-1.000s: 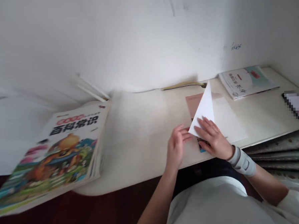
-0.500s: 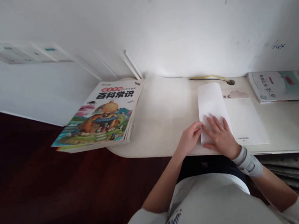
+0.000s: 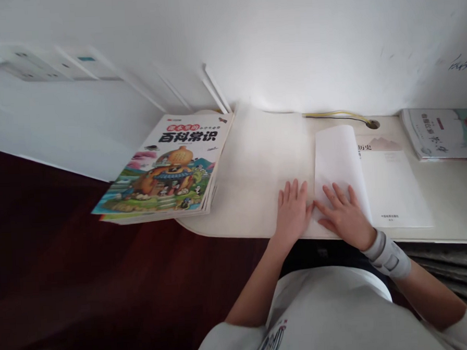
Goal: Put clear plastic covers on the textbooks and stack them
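Observation:
A white sheet (image 3: pixel 332 159) lies over the left part of a pale book (image 3: pixel 398 187) with printed Chinese characters and a mountain picture on its cover. The sheet's right side curves as if folded. My right hand (image 3: pixel 347 213), with a grey wrist strap (image 3: pixel 390 255), rests flat on the lower part of the sheet, fingers apart. Just left of the sheet, my left hand (image 3: pixel 292 213) lies palm down with fingers stretched out, holding nothing. Its thumb is close to my right thumb and forefinger; whether they touch I cannot tell. Beneath it is a pale, sheet-like surface (image 3: pixel 260 163).
A stack of colourful books (image 3: pixel 166 173) overhangs the rounded left end of the white desk (image 3: pixel 208 226). More books (image 3: pixel 446 132) lie at the back right. Yellow and black cables (image 3: pixel 336 115) run to a desk hole (image 3: pixel 372 125) by the wall.
My left hand has gone from pinched fingers at the sheet's left edge to lying flat with fingers out. My right hand stays on the sheet. The view has shifted slightly.

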A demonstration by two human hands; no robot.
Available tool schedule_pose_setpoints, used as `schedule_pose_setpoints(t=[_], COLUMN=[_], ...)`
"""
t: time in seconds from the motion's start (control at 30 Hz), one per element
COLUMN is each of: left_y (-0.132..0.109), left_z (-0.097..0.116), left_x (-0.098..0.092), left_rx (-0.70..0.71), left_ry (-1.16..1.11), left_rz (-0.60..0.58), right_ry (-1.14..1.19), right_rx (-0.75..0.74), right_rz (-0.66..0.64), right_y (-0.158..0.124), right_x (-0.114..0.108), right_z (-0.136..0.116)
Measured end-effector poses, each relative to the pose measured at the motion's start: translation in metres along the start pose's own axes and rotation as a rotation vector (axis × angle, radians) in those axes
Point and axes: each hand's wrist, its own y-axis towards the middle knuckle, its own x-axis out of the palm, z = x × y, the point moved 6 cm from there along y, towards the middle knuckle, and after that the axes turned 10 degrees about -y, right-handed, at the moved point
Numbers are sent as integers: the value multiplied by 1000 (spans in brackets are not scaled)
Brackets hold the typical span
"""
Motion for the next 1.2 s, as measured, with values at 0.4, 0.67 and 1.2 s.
schedule_pose_setpoints(t=[0.4,0.67,1.2], left_y=[-8,-10,-14], left_z=[-16,-22,-9], left_x=[5,2,6], left_rx=[53,-45,129], left_ry=[-113,-295,-39], left_rz=[-36,23,-6], right_ry=[12,-8,409], right_rx=[-28,14,-237], right_rz=[-39,-7,-171], right_y=[4,5,16], right_x=[6,9,-21], right_z=[-16,-21,-12])
